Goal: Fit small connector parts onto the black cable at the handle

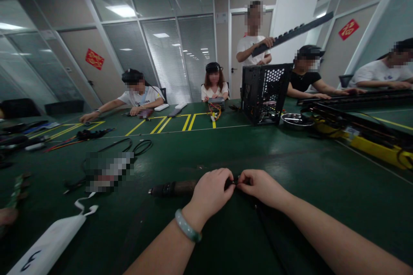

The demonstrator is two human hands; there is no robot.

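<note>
A dark, stick-shaped electric screwdriver (180, 188) lies across the green table, its bit end to the left. My left hand (213, 189), with a pale green bangle at the wrist, is closed around its rear end. My right hand (261, 187) is closed too, thumb and fingers pinching the dark cord (263, 219) close to the screwdriver's tail. The fingertips of both hands nearly meet there, and they hide most of the joint between cord and tool. From my right hand the cord runs down towards the near table edge.
A black computer case (266, 94) stands beyond my hands, with a metal bowl (297, 121) beside it. Black cables (142, 147) and a white strap (48, 245) lie to the left. Several people sit opposite; a standing person holds a long dark strip (293, 34).
</note>
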